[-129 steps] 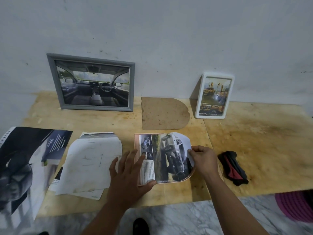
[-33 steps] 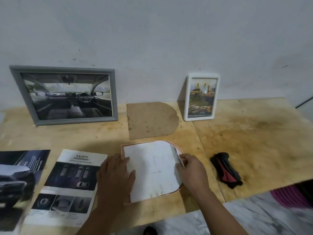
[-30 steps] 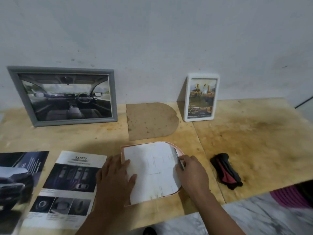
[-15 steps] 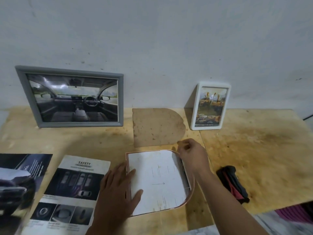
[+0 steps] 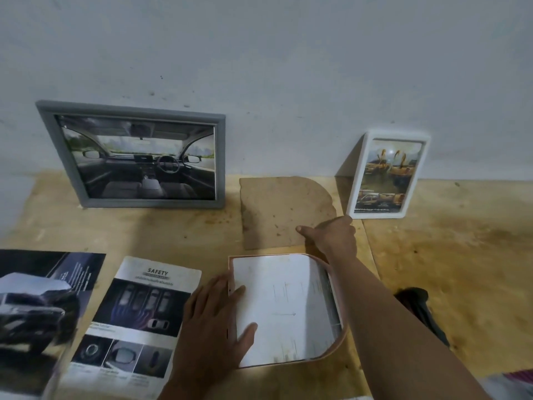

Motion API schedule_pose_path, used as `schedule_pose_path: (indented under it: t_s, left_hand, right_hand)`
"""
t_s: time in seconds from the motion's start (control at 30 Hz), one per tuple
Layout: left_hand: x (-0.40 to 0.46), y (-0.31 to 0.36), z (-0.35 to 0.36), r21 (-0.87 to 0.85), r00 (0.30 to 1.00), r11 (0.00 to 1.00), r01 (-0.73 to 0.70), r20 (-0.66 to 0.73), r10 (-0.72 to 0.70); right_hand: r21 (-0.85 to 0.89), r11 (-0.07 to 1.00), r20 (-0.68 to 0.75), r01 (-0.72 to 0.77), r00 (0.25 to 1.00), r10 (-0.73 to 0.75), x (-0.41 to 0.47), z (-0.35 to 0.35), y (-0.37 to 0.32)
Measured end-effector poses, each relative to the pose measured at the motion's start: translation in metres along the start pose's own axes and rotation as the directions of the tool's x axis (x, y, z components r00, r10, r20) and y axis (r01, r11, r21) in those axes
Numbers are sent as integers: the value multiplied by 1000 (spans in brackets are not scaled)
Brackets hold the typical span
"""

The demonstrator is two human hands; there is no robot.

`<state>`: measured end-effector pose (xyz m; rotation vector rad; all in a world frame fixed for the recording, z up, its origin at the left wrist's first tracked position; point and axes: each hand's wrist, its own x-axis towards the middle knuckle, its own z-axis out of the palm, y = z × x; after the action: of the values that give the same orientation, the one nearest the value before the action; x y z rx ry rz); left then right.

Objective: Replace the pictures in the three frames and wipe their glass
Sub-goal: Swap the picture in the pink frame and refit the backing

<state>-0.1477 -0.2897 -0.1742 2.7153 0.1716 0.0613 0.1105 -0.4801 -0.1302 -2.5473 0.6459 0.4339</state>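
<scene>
On the wooden surface [image 5: 450, 255], a pink arched frame [image 5: 339, 343] lies face down with a white sheet [image 5: 284, 307] in it. The left hand [image 5: 213, 321] lies flat, grip released, pressing the sheet's left edge. The right hand [image 5: 331, 235] reaches to the brown backing board [image 5: 277, 209] just behind the frame, fingers spread on its near right corner, grasping nothing yet. A grey frame [image 5: 135, 157] and a white frame [image 5: 386, 174] lean against the wall. A black cloth [image 5: 418, 301] lies right of the arm.

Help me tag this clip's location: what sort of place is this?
Probably a makeshift work corner indoors, not a tidy studio: a stained plywood tabletop pushed against a scuffed bare wall, with marble-patterned floor just visible below.
</scene>
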Motion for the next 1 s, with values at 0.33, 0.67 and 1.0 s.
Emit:
schedule_pose_path:
  t_s: [0.33, 0.67, 1.0]
  left_hand:
    - [-1, 0, 2, -18, 999, 1000, -5, -37, 4]
    - [-3, -3, 5, -28, 1000, 1000, 1, -23, -1]
    - [-7, -5, 1, -231, 998, 973, 3, -64, -18]
  right_hand:
    - [377, 919, 83, -115, 992, 90, 6, -13, 1]
    - [834, 552, 136, -4, 971, -198, -35, -52, 10]
    - [891, 453, 130, -12, 965, -230, -76, -98, 104]
